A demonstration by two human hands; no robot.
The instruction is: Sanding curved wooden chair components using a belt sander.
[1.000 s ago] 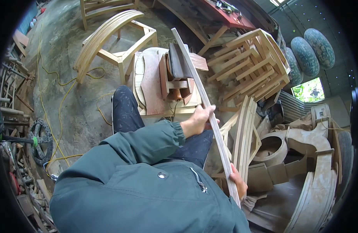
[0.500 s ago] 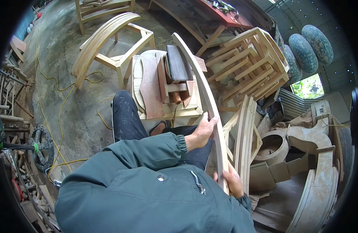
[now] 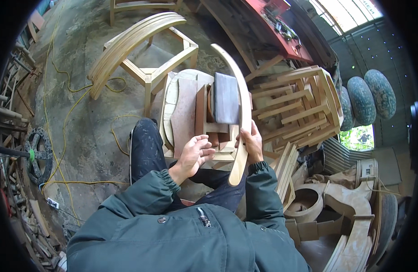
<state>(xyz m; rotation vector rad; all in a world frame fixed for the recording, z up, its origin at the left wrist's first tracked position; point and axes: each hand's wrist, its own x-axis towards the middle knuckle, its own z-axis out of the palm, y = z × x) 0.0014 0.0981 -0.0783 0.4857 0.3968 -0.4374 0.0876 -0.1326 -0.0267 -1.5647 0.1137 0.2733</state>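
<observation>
My right hand (image 3: 251, 141) grips a curved wooden strip (image 3: 244, 102) near its lower end. The strip stands lengthwise in front of me, its far end bending left. It passes along the right edge of a flat dark-grey slab (image 3: 226, 99), which looks like the belt of a sander set in a wooden holder (image 3: 201, 111). Whether strip and belt touch, I cannot tell. Left of the strip, my left hand (image 3: 194, 156) is held open with its fingers apart, near the holder's front, holding nothing. The holder rests on a low wooden stand (image 3: 176, 97) beyond my knees.
Curved pieces (image 3: 138, 43) lie stacked across a wooden frame (image 3: 172, 63) at the far left. Slatted frames (image 3: 304, 106) and more curved strips (image 3: 286, 170) are on the right. A yellow cord (image 3: 66, 118) runs over the floor. A red table (image 3: 281, 31) stands at the back.
My left hand has let go of the strip and moved left. My right hand has moved forward with the strip, whose lower end now shows nearer the holder. My view has shifted.
</observation>
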